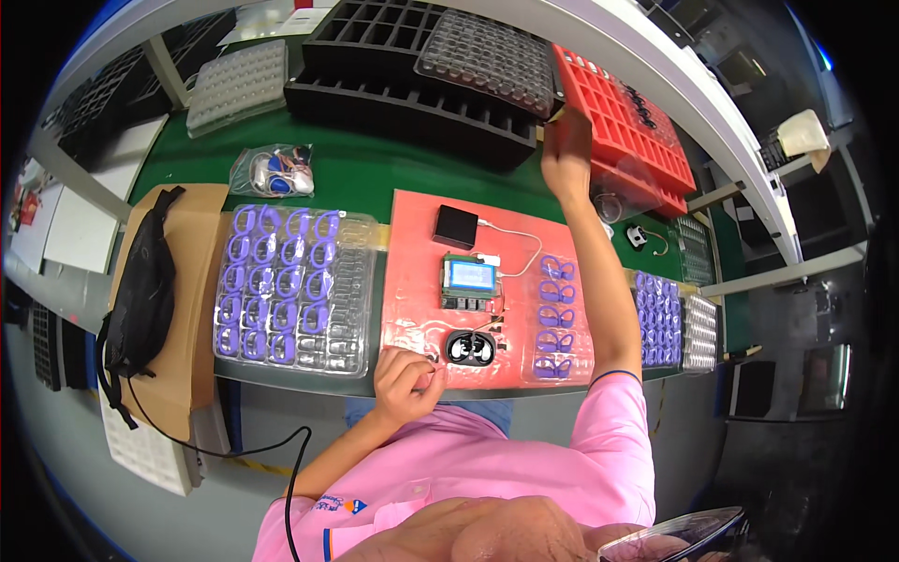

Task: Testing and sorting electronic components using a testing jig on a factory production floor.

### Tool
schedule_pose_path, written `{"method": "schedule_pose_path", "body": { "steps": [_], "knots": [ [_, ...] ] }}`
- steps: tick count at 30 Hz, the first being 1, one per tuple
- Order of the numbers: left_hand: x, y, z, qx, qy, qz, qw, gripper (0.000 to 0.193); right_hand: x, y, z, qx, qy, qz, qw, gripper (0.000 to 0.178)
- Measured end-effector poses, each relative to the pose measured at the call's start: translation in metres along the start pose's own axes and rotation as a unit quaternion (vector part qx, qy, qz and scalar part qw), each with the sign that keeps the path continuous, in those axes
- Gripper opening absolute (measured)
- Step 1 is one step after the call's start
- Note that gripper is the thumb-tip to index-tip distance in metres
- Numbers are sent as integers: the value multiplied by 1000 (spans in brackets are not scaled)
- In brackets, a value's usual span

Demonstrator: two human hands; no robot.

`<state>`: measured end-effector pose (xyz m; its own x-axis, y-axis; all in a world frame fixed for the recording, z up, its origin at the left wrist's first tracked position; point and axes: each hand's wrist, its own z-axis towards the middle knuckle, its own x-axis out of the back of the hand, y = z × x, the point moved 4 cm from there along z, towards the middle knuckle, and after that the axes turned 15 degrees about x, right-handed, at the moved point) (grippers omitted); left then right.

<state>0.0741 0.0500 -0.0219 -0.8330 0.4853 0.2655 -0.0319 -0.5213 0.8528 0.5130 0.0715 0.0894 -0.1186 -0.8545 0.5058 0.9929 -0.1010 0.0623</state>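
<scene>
My left hand (pixel 409 384) is curled closed at the front edge of the red mat (pixel 412 253). What its fingers pinch, if anything, is too small to name. Just right of it lies a black case holding two white-marked earbuds (pixel 470 348). Behind the case stands a small circuit board with a lit blue screen (pixel 470 273), wired to a black box (pixel 456 226). My right arm stretches far forward, with the right hand (pixel 567 159) between the black slotted tray (pixel 412 117) and the red rack (pixel 623 122). Its fingers are dark and blurred, so their grip does not show.
At left, a clear tray of purple loops (pixel 281 281) sits beside a cardboard piece bearing a black pouch (pixel 140 290). More purple loops (pixel 554 318) lie in a tray on the mat's right. A bag of wired parts (pixel 272 171) rests behind. A cable (pixel 234 451) hangs at left.
</scene>
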Motion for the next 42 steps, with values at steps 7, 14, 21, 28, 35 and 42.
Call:
{"method": "schedule_pose_path", "body": {
  "steps": [7, 14, 21, 28, 35, 42],
  "knots": [
    [0, -3, 1, 1, -16, 21, 1000, 14, 108, -53, -58, 20, -60, -37, 997, 17],
    [-6, -5, 2, -23, -40, 21, 999, 11, 255, -46, -168, -133, -65, -106, 983, 14],
    [-11, -7, -6, -16, -49, 23, 998, 9, 400, -43, -298, -379, -31, -247, 891, 14],
    [-10, -3, -2, -13, -48, 41, 998, 7, 403, -47, -335, -477, -104, -181, 854, 19],
    [38, 31, 13, -66, 22, 116, 991, 5, 353, -21, -347, -289, -245, -224, 898, 18],
    [72, 21, 52, -18, 164, 238, 957, 16, 399, -13, -369, -257, -290, -212, 897, 17]
  ]
}}
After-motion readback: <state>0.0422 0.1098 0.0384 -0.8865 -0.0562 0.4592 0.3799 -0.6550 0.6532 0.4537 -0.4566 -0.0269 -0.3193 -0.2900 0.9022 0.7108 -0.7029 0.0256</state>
